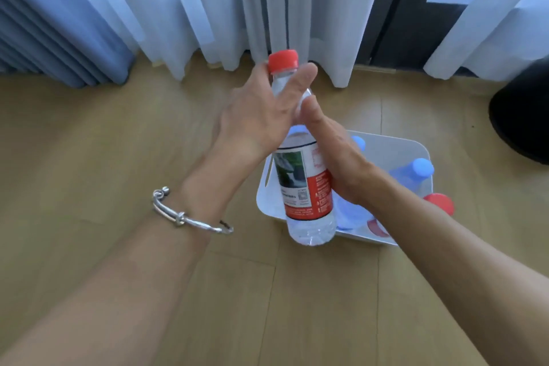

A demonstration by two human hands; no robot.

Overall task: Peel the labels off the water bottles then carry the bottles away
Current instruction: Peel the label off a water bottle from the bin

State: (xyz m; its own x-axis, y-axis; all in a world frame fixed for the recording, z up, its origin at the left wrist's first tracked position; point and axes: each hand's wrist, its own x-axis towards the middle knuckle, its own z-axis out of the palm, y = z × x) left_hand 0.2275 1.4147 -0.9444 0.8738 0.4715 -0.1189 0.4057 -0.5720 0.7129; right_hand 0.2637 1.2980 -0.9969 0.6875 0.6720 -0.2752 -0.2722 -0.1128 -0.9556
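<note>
Wood floor (118,157): white basket (395,148), black round object (520,116).

From my station I count 2 hands: 1 left hand (261,116) and 1 right hand (335,157). There is 1 bracelet (190,214). I count 1 bottle (310,230) up in the hands, with 1 label (303,184) on it.

There is 1 white basket (392,148). In it 3 caps show, so at least 3 more bottles; the right arm hides any others.

That makes 4 caps in all. 2 are red: the top red cap (282,61) and the basket red cap (439,203). 2 are blue: the near blue cap (422,168) and the far blue cap (358,142).

I also count 1 black round object (520,116) and 1 blue curtain (59,24). I cannot count the white curtain (225,3) panels.
</note>
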